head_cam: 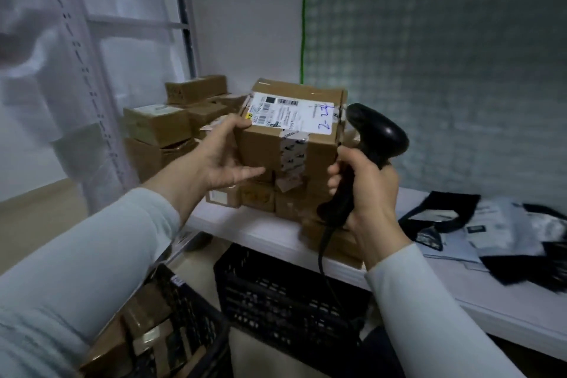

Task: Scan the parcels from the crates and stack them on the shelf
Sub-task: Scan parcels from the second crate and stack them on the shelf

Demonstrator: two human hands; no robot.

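Note:
My left hand point(219, 153) grips a brown cardboard parcel point(294, 135) by its left side, thumb on the top edge by the white shipping label point(291, 116). The parcel is held above the stacked parcels point(257, 196) on the white shelf point(276, 239). To its right, my right hand point(365, 190) grips the handle of a black corded barcode scanner point(377, 132), whose head sits beside the parcel's upper right corner. A black crate point(171, 325) with brown parcels stands at lower left.
A second black crate point(276, 294) stands under the shelf. More brown boxes point(171, 123) are piled at the back left by a white rack upright point(89, 80). Black and grey mailer bags point(491, 230) lie on the shelf at right. A mesh screen covers the wall.

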